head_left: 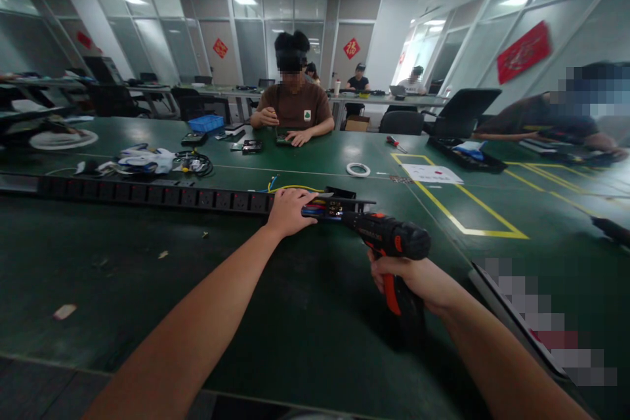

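A long black power strip (197,199) with a row of sockets lies across the green table. My left hand (289,211) grips it near its right end, fingers over the far side and thumb on the near side. Beyond the fingers that end is open, with coloured wires (312,210) and a small circuit board (335,208) showing. My right hand (403,272) is closed round the handle of a black and orange cordless drill (391,234). The drill's nose points left at the open end; I cannot tell whether its tip touches anything.
Behind the strip lie bundled cables (194,163), a blue basket (205,123), a white tape roll (358,170) and a screwdriver (395,143). A paper sheet (436,174) lies by yellow floor-style tape. A co-worker (295,108) sits opposite, another (536,115) at right.
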Available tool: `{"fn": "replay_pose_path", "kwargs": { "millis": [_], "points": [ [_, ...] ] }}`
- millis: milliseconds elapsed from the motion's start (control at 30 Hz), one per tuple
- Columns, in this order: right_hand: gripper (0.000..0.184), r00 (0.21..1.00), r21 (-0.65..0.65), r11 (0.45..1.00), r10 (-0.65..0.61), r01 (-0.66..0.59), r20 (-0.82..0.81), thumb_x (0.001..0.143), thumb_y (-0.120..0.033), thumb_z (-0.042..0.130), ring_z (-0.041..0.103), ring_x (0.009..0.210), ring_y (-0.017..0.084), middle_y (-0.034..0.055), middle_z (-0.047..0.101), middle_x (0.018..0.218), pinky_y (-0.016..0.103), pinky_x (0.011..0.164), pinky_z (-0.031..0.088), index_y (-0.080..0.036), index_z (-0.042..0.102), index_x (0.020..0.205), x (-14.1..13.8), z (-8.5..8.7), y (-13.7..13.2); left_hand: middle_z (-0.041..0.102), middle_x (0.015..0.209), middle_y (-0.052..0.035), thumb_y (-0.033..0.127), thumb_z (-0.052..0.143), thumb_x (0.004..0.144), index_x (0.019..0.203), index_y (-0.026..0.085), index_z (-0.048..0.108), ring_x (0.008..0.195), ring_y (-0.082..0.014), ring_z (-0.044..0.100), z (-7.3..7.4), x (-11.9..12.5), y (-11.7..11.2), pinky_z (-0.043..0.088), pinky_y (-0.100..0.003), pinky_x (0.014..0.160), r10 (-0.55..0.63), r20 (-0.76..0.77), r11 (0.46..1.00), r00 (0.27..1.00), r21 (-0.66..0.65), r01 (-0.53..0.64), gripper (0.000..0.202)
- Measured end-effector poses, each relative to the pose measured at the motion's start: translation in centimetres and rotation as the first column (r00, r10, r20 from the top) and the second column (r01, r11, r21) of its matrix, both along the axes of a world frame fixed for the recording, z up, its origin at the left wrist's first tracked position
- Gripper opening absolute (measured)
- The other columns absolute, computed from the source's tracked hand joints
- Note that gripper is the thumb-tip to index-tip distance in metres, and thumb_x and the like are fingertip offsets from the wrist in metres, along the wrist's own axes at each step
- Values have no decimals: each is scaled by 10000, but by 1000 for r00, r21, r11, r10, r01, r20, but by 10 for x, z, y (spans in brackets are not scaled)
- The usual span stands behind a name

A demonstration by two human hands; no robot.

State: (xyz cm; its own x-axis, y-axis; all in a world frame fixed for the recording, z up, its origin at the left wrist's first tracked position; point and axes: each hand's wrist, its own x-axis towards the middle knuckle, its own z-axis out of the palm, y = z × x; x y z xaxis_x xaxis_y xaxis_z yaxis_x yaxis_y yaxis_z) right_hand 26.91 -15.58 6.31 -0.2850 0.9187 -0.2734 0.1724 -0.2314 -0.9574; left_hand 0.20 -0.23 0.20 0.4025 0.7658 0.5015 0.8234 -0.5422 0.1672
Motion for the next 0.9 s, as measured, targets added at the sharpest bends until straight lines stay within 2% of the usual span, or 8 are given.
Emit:
{"fn": "replay_pose_path", "kwargs": {
  "millis": [367, 467, 567, 733, 833, 900],
  "points": [
    [110, 1000, -30, 999, -28, 27, -2, 662, -240, 691, 567, 546, 164, -18, 601, 558, 284, 575, 437, -197, 598, 702, -1, 1, -1, 646, 1317, -45, 539, 801, 748, 1374, 336, 603, 1245, -322, 532, 1, 1, 0, 301, -502, 1065, 0, 8, 1000, 1000, -7, 0, 687],
    [155, 999, -43, 998, -50, 50, 1, 647, -243, 692, 572, 552, 172, -18, 609, 553, 288, 574, 443, -188, 640, 782, -2, 3, -2, 642, 1319, -45, 535, 798, 751, 1378, 343, 600, 1251, -325, 526, 2, 1, -1, 300, -505, 1067, -3, 8, 1000, 1000, -14, 3, 685],
    [289, 998, -46, 996, -70, 70, -2, 654, -239, 692, 577, 553, 179, -25, 613, 555, 296, 577, 451, -176, 663, 934, -3, 3, -4, 639, 1325, -41, 534, 794, 755, 1386, 351, 593, 1259, -325, 521, 2, 1, -1, 297, -505, 1072, -1, 11, 1000, 1000, -22, 1, 687],
    [536, 996, -58, 995, -84, 82, -27, 682, -242, 717, 583, 558, 182, -34, 623, 574, 306, 588, 459, -145, 604, 1198, -2, 2, -5, 648, 1313, -40, 533, 801, 746, 1376, 337, 603, 1246, -321, 530, 1, 2, -1, 300, -503, 1067, 3, 14, 1000, 1000, -6, -3, 689],
    [552, 996, -68, 995, -82, 79, -46, 688, -266, 731, 578, 556, 178, -31, 626, 577, 307, 587, 455, -137, 603, 1209, -2, 2, -4, 648, 1312, -37, 533, 798, 748, 1377, 348, 601, 1248, -320, 528, 2, 2, -1, 304, -500, 1064, 2, 16, 1000, 1000, -8, -2, 685],
    [483, 996, -70, 995, -80, 76, -50, 683, -279, 740, 571, 549, 173, -32, 617, 571, 303, 580, 451, -146, 638, 1136, -3, 3, -4, 650, 1316, -36, 530, 798, 749, 1378, 355, 600, 1251, -320, 527, 2, 3, -2, 301, -498, 1070, 8, 15, 1000, 1000, -13, -8, 683]
  ]
}}
